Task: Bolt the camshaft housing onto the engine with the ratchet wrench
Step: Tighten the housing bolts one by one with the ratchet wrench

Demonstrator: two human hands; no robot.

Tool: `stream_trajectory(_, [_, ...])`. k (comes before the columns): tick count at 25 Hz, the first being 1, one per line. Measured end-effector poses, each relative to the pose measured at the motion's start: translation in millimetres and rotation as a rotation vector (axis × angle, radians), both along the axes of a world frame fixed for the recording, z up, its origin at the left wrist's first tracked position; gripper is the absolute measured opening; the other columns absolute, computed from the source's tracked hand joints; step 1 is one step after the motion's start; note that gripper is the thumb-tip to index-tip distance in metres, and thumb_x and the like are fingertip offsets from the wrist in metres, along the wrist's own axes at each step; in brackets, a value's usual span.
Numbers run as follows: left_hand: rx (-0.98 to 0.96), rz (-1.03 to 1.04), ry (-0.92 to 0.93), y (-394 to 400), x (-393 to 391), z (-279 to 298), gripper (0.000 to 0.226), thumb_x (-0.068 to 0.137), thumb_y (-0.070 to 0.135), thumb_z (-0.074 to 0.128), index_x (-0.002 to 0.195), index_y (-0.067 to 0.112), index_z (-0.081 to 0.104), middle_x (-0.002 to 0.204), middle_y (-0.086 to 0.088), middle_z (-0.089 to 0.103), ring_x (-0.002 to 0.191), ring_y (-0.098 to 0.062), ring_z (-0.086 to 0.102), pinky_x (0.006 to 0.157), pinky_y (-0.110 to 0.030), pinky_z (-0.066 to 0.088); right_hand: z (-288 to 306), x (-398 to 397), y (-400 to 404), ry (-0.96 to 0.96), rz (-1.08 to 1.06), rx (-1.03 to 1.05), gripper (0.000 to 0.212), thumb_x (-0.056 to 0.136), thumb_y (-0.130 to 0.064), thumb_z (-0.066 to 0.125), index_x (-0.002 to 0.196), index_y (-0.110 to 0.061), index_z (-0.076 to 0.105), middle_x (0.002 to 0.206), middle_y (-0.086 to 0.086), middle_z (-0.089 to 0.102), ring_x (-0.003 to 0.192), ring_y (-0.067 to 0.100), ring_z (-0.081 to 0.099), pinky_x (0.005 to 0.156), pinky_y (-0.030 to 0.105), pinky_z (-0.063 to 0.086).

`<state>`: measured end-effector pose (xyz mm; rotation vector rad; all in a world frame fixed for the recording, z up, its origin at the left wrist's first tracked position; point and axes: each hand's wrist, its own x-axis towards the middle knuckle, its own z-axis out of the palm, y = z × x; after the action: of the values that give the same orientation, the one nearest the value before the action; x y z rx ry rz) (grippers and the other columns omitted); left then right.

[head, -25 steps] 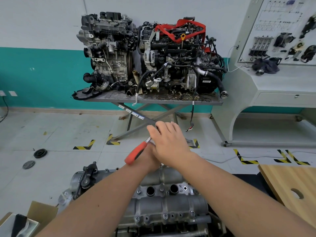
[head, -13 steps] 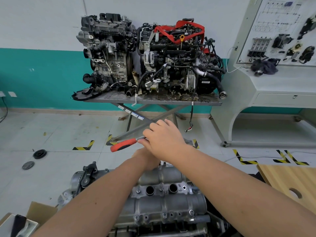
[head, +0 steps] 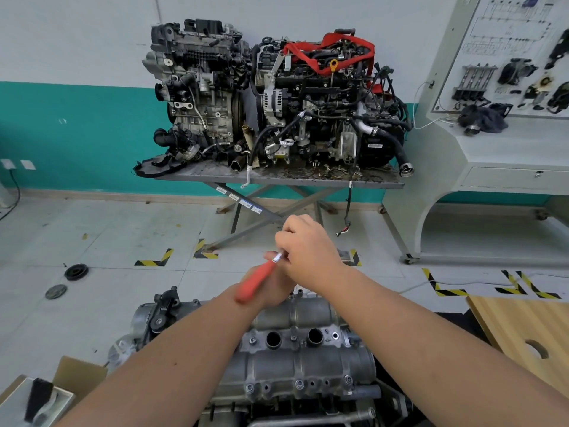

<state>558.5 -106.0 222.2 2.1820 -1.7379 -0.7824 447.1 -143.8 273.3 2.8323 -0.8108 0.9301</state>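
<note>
The grey camshaft housing (head: 308, 362) lies on the engine just below me, with bolts along its edges and two round holes on top. My right hand (head: 311, 251) is closed around the metal shaft of the ratchet wrench (head: 255, 282) above the housing's far end. The wrench's red handle points down-left toward me and is blurred. My left hand (head: 271, 292) sits curled directly under the right hand at the housing's far edge. What it grips is hidden, and so are the wrench head and the bolt.
Two engines (head: 277, 97) stand on a scissor-lift table (head: 277, 180) ahead. A grey training console (head: 498, 143) is at the right, a wooden board (head: 529, 331) near right, a cardboard box (head: 74, 374) lower left. Two round discs (head: 76, 271) lie on the floor.
The red handle swung out to the left and away, then back down toward me. Both hands stayed over the housing's far end.
</note>
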Motion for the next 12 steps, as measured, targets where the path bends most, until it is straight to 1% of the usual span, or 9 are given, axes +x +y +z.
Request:
stream_trajectory(1, [0.023,0.051,0.131,2,2,1,0.033,0.103,0.015,0.041,0.128,0.001,0.055,0.130,-0.022,0.059,0.122,-0.037,0.056,0.098,-0.044,0.047,-5,-3,-1,-0.102,0.018,0.070,0.038,0.082,-0.033,0.078,0.065,-0.004,0.059,0.083,0.013,0.057,0.080,0.032,0.053,0.070,0.039,0.044])
stream_trajectory(2, [0.053,0.026,0.078,2,2,1,0.034,0.104,0.019,0.040,0.127,0.001,0.057,0.129,-0.023,0.060,0.120,-0.037,0.057,0.098,-0.043,0.047,-11,-5,1,-0.220,0.039,0.166,0.038,0.085,-0.035,0.074,0.068,-0.003,0.061,0.090,0.011,0.059,0.085,0.031,0.054,0.075,0.038,0.044])
stream_trajectory(3, [0.076,-0.033,-0.093,1,1,1,0.033,0.105,0.024,0.037,0.119,0.004,0.060,0.125,-0.020,0.063,0.115,-0.034,0.060,0.093,-0.039,0.048,-17,-7,5,-0.339,0.063,0.295,0.036,0.090,-0.038,0.066,0.076,-0.004,0.065,0.099,0.008,0.061,0.094,0.029,0.056,0.082,0.035,0.045])
stream_trajectory(4, [0.068,-0.077,-0.238,0,1,-1,0.036,0.104,0.031,0.033,0.109,0.009,0.062,0.118,-0.015,0.066,0.108,-0.031,0.061,0.086,-0.034,0.045,-20,-9,8,-0.451,0.082,0.452,0.034,0.095,-0.039,0.056,0.089,-0.008,0.068,0.109,0.003,0.062,0.102,0.022,0.058,0.088,0.029,0.045])
stream_trajectory(5, [0.045,-0.137,-0.343,-1,0,-1,0.044,0.104,0.040,0.027,0.103,0.013,0.062,0.112,-0.011,0.067,0.101,-0.029,0.060,0.080,-0.033,0.042,-22,-9,11,-0.557,0.098,0.628,0.033,0.100,-0.040,0.048,0.103,-0.015,0.069,0.115,-0.003,0.064,0.107,0.015,0.060,0.090,0.020,0.044])
stream_trajectory(6, [0.036,-0.173,-0.370,-1,-1,0,0.051,0.103,0.048,0.022,0.101,0.016,0.062,0.109,-0.008,0.067,0.097,-0.028,0.059,0.077,-0.034,0.040,-22,-8,14,-0.660,0.113,0.804,0.031,0.102,-0.041,0.043,0.111,-0.023,0.067,0.114,-0.006,0.067,0.103,0.011,0.064,0.087,0.016,0.045])
stream_trajectory(8, [0.037,-0.163,-0.344,-3,0,-4,0.056,0.103,0.055,0.017,0.096,0.020,0.060,0.104,-0.006,0.066,0.095,-0.027,0.058,0.075,-0.035,0.038,-19,0,16,-0.866,0.091,1.098,0.030,0.105,-0.042,0.038,0.110,-0.032,0.066,0.104,-0.003,0.074,0.087,0.011,0.068,0.076,0.018,0.048])
stream_trajectory(10, [0.064,-0.132,-0.305,-3,1,-8,0.053,0.102,0.056,0.018,0.087,0.022,0.055,0.096,-0.004,0.064,0.090,-0.025,0.057,0.072,-0.035,0.038,-14,5,14,-1.027,0.055,1.399,0.040,0.106,-0.044,0.035,0.101,-0.027,0.070,0.090,0.002,0.075,0.075,0.014,0.065,0.075,0.026,0.047])
stream_trajectory(12, [0.069,-0.136,-0.309,-2,1,-9,0.051,0.101,0.056,0.019,0.077,0.024,0.051,0.083,0.001,0.060,0.081,-0.022,0.054,0.069,-0.034,0.037,-9,4,10,-1.067,0.068,1.602,0.047,0.106,-0.044,0.037,0.085,-0.018,0.071,0.072,0.005,0.069,0.063,0.016,0.058,0.069,0.029,0.043])
